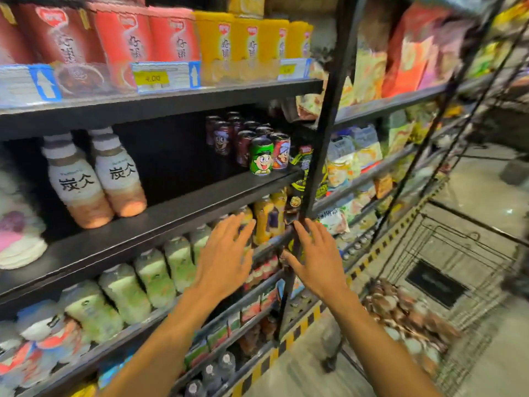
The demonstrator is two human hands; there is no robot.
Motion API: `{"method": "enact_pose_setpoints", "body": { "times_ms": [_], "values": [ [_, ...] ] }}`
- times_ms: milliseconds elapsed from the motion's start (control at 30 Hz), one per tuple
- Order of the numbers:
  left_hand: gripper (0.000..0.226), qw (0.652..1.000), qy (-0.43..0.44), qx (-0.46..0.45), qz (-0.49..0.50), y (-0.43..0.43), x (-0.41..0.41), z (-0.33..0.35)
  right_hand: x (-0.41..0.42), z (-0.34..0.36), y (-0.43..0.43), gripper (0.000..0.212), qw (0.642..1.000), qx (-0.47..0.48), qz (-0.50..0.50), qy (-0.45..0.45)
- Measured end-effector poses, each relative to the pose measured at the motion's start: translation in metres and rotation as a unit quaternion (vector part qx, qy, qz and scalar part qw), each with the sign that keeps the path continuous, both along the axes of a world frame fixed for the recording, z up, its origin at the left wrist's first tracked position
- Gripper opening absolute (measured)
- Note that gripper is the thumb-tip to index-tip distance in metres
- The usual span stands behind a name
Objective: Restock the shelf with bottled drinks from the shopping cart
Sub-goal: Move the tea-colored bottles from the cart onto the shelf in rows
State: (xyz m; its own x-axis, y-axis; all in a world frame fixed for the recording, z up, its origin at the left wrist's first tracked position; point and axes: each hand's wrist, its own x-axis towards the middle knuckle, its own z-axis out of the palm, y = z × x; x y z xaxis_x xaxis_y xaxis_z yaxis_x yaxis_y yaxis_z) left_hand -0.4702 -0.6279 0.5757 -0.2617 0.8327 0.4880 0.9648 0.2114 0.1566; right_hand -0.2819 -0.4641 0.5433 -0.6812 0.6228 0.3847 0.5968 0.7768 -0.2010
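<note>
The dark shelf [160,98] fills the left and centre, its tiers stocked with bottled drinks [94,179]. At the near right stands the wire shopping cart [446,270], holding brown-and-white bottles [400,310]. The left hand [226,259] and right hand [317,259] reach toward the yellow bottles [266,219], fingers spread wide, both empty.

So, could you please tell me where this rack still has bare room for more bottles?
The widest bare patch is on the black middle shelf, between the two white-and-peach bottles and the cluster of small cartoon cans. The shelf below is crowded: pale green bottles stand edge to edge up to the yellow bottles, where both open hands, left and right, hover.
</note>
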Motion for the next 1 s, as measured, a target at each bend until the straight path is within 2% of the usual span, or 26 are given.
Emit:
{"method": "enact_pose_setpoints", "body": {
  "times_ms": [167, 333, 433, 533, 867, 1000],
  "values": [
    [0.067, 0.992, 0.003, -0.086, -0.096, 0.09, 0.063, -0.039, 0.113, -0.03, 0.033, 0.081, 0.988, -0.051, -0.143, -0.038],
    [0.076, 0.968, 0.024, -0.168, -0.182, 0.187, 0.139, -0.073, 0.22, -0.064, 0.061, 0.079, 0.958, -0.086, -0.268, -0.05],
    [0.075, 0.955, 0.037, -0.189, -0.228, 0.237, 0.19, -0.089, 0.279, -0.09, 0.078, 0.081, 0.941, -0.107, -0.319, -0.045],
    [0.071, 0.943, 0.014, -0.19, -0.275, 0.277, 0.243, -0.106, 0.329, -0.109, 0.1, 0.083, 0.923, -0.126, -0.362, -0.039],
    [0.07, 0.903, -0.011, -0.271, -0.333, 0.394, 0.328, -0.162, 0.396, -0.141, 0.177, 0.081, 0.882, -0.209, -0.423, -0.007],
    [0.071, 0.885, -0.004, -0.309, -0.349, 0.442, 0.337, -0.189, 0.4, -0.164, 0.21, 0.069, 0.875, -0.217, -0.434, -0.006]
  ]
}}
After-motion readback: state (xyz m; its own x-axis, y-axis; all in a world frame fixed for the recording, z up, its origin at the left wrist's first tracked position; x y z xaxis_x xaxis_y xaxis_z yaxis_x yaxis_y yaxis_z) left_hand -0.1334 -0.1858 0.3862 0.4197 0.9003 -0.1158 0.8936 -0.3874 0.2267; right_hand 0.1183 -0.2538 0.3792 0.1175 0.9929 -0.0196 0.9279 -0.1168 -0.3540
